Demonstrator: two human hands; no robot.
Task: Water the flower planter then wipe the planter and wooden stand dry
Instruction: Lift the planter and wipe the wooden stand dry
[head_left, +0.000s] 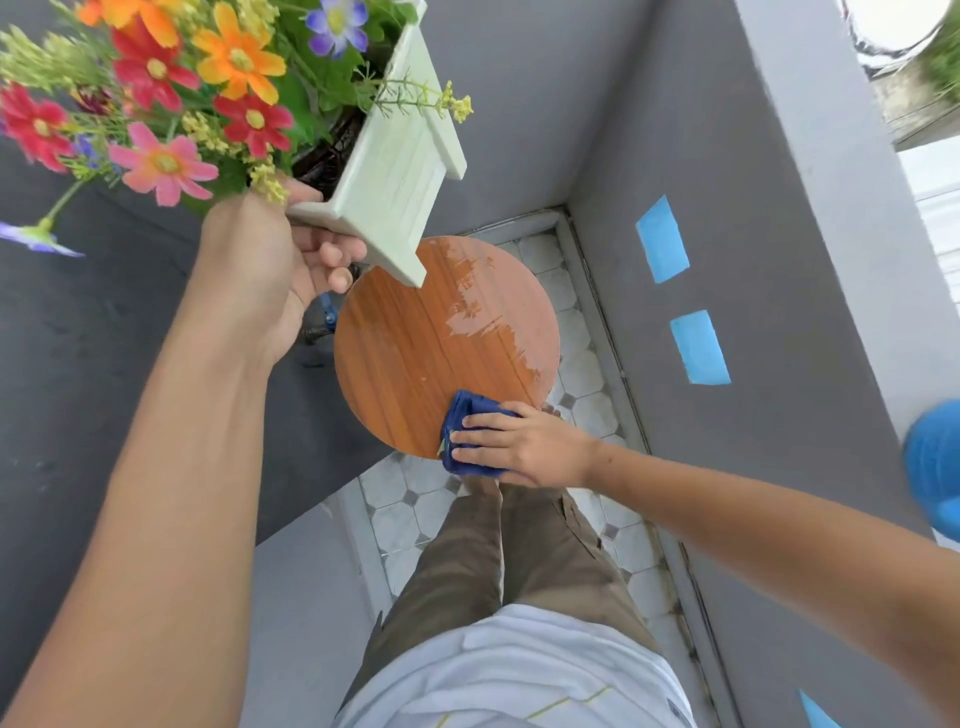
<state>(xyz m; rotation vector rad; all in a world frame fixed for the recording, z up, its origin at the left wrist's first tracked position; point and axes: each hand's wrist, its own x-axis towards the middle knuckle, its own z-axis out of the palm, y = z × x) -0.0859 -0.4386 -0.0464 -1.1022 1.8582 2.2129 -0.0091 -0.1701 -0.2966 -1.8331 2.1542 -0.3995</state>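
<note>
Our left hand (270, 270) curls its grip round the raised planter (395, 171); our right hand (519, 444), grip wide and flat, presses the blue cloth (467, 413) onto the wooden stand (415, 353).

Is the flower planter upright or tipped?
Tipped: the left hand holds the planter slanted above the wooden stand, flowers leaning left.

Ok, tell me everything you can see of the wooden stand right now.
The wooden stand shows a round orange-brown top with straight grain, seen from above over a tiled floor. A shiny wet patch covers its right side. The right hand presses a dark blue cloth on its near-right rim. The white planter, gripped by the left hand, hangs tilted over its far-left edge; contact there cannot be told.
</note>
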